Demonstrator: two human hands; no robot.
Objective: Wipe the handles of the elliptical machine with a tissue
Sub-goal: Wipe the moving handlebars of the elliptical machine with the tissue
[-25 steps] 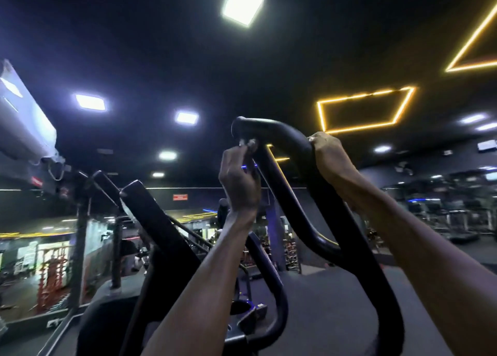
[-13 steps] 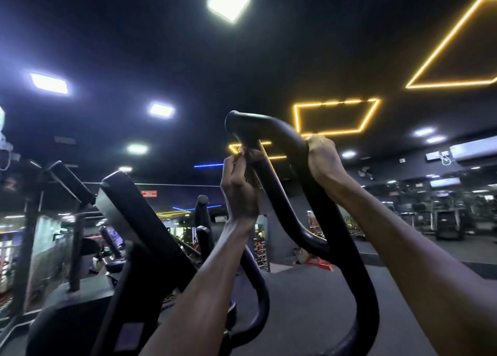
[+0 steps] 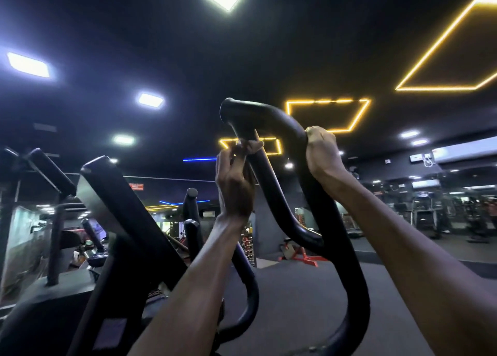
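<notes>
A thick black curved handle (image 3: pixel 271 116) of the elliptical machine loops up in front of me, with an inner bar (image 3: pixel 271 194) branching down from its top. My left hand (image 3: pixel 234 183) is raised at the inner bar, fingers curled round it near the top. A small pale wad, likely the tissue (image 3: pixel 254 146), shows at its fingertips against the bar. My right hand (image 3: pixel 321 154) grips the outer bar of the handle just right of its crest. The palms are hidden.
The slanted black console (image 3: pixel 121 202) of the machine stands at the lower left, with another short handle (image 3: pixel 191 207) behind it. Dark gym floor (image 3: pixel 301 288) spreads beyond, with red equipment and more machines far right. Ceiling lights glow above.
The view has swung right and tilted a little. My left hand has slid slightly down the inner bar. My right hand keeps its hold on the outer bar.
</notes>
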